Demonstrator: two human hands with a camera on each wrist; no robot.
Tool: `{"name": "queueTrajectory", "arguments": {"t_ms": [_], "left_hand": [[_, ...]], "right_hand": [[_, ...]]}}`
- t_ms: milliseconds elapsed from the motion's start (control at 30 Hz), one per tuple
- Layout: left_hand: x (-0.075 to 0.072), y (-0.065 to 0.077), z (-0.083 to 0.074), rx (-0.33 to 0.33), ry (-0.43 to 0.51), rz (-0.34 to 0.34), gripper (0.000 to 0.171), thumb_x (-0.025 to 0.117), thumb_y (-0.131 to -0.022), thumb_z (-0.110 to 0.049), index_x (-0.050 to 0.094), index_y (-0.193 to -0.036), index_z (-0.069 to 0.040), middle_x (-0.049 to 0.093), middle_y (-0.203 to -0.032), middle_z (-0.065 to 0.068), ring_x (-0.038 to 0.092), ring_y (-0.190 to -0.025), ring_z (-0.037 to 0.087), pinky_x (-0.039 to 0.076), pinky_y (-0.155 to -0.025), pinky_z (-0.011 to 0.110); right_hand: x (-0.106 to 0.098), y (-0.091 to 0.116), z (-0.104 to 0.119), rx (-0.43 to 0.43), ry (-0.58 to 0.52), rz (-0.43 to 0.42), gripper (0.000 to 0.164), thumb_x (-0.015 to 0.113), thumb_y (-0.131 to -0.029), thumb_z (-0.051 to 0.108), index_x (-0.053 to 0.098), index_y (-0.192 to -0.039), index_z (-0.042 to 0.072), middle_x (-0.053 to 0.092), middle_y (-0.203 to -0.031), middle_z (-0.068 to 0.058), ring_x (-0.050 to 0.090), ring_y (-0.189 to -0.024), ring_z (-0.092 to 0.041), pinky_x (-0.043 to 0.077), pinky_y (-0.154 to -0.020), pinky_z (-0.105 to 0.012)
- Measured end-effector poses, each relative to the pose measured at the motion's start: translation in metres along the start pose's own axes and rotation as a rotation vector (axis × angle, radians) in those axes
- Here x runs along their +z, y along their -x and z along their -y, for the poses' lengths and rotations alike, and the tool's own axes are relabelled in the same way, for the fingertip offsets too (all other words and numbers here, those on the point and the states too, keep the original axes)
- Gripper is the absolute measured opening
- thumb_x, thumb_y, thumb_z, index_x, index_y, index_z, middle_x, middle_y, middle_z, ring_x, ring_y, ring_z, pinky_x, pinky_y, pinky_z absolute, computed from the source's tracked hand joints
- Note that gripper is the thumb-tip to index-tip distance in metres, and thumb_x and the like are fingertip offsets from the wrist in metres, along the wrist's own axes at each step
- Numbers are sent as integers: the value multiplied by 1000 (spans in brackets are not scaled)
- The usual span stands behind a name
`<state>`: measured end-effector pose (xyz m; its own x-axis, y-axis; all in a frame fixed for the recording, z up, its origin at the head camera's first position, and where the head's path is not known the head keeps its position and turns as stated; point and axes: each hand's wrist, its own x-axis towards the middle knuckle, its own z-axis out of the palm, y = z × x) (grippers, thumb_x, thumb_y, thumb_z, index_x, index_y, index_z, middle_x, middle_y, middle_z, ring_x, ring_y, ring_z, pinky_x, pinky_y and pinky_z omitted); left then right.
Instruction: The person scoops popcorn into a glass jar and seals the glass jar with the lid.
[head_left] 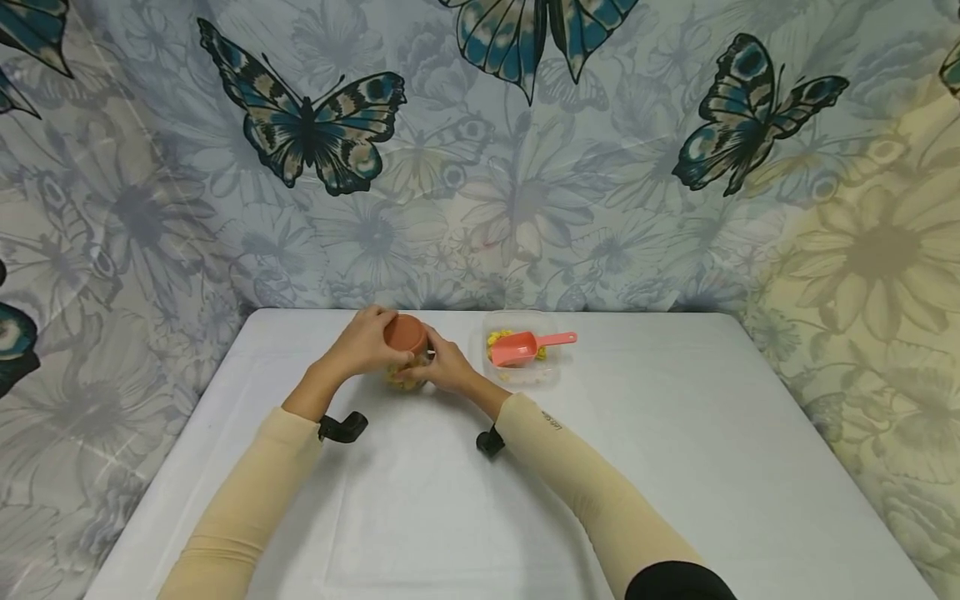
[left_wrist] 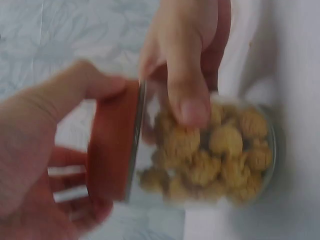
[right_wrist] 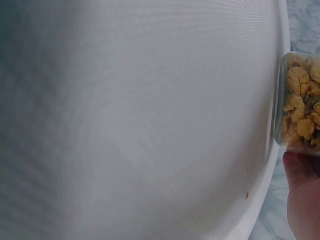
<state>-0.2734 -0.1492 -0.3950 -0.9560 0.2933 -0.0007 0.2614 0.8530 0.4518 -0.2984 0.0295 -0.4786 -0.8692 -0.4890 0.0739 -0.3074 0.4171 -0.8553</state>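
A glass jar [left_wrist: 215,155] of caramel-coloured popcorn [left_wrist: 227,142] stands at the far left of the table, with a reddish-brown lid [head_left: 406,333] on top. My left hand [head_left: 362,343] grips the lid, thumb on one side and fingers on the other, blurred in the left wrist view. Around the glass below it, my right hand [head_left: 448,367] holds the jar, its thumb [left_wrist: 192,107] pressed against the side. Only the jar's lower end shows at the edge of the right wrist view.
Right of the jar sits a clear plastic container [head_left: 540,377] with yellow pieces and a coral-red scoop [head_left: 516,349] in it. The white table [head_left: 420,517] meets a butterfly-patterned cloth backdrop [head_left: 525,200] at its far edge. A small crumb [right_wrist: 246,195] lies on the tabletop.
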Motion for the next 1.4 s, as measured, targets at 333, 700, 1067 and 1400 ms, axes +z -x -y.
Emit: {"name": "queueTrajectory", "arguments": {"t_ms": [333, 700, 1067, 1400], "left_hand": [[-4, -7, 24, 111, 158, 105, 87, 74, -77, -34, 37, -150, -7, 34, -154, 15, 42, -129, 35, 47, -97, 53], [-3, -9, 29, 127, 224, 115, 87, 77, -78, -32, 36, -151, -8, 32, -156, 17, 39, -132, 36, 45, -99, 55], [4, -7, 33, 121, 255, 80, 87, 78, -78, -35, 37, -150, -7, 38, -152, 17, 37, -130, 35, 43, -100, 56], [7, -2, 31, 109, 287, 51, 86, 78, -80, -34, 36, -150, -7, 37, -152, 16, 38, -128, 36, 43, -100, 58]], "right_hand": [[0, -2, -2, -11, 7, 1, 93, 83, -77, 36, 30, -152, 27, 55, -142, 1, 52, -130, -18, 42, -110, -41], [-5, -2, -1, -22, 2, 23, 91, 83, -77, 32, 30, -152, 27, 53, -144, 1, 53, -130, -19, 45, -107, -41], [-5, -1, -1, -17, -20, 50, 93, 82, -79, 27, 27, -154, 23, 51, -146, -2, 52, -130, -21, 48, -105, -40], [-9, -1, 0, 14, -24, 105, 93, 80, -82, 30, 23, -155, 24, 47, -149, -2, 48, -134, -22, 44, -107, -46]]}}
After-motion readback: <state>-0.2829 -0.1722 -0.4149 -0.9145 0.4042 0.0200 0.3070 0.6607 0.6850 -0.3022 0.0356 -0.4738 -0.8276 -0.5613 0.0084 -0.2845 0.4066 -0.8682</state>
